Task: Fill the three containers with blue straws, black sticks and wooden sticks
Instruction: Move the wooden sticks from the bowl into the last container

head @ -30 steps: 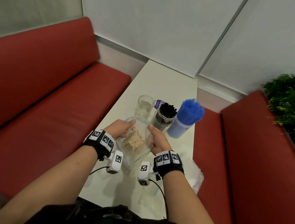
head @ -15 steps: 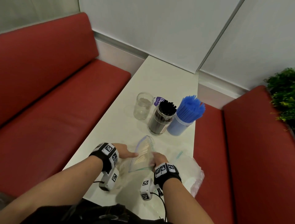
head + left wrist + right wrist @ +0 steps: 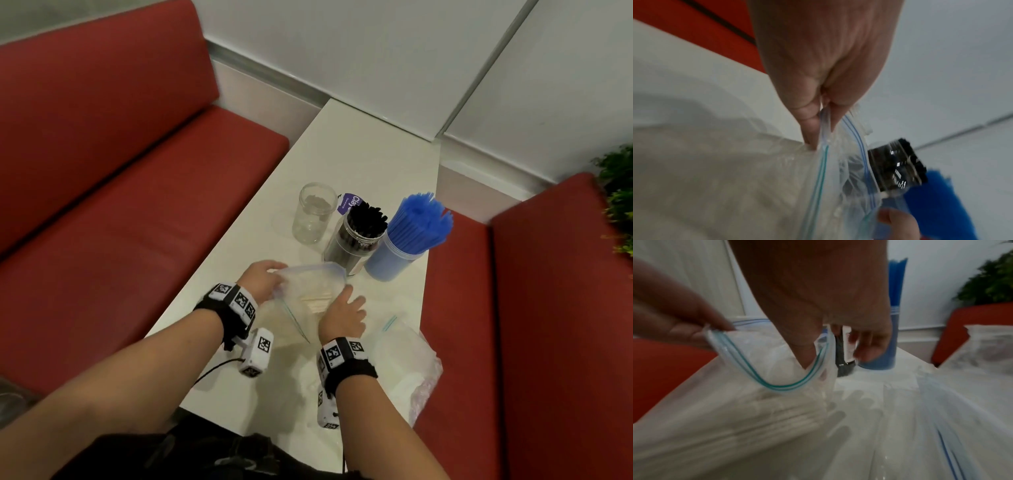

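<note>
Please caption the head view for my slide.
Left hand pinches a zip bag of wooden sticks open, right hand at its mouth, glass jar empty.

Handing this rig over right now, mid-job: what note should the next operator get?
Left hand: pinches one side of the rim of the clear zip-top plastic bag.
Right hand: thumb inside the open mouth, holding the opposite rim.
Thin wooden sticks lie inside the bag.
Done: blue straws stand in the translucent tub, black sticks in a clear jar.
Left: move the wooden sticks into the empty clear glass jar, beside the black sticks.
</note>
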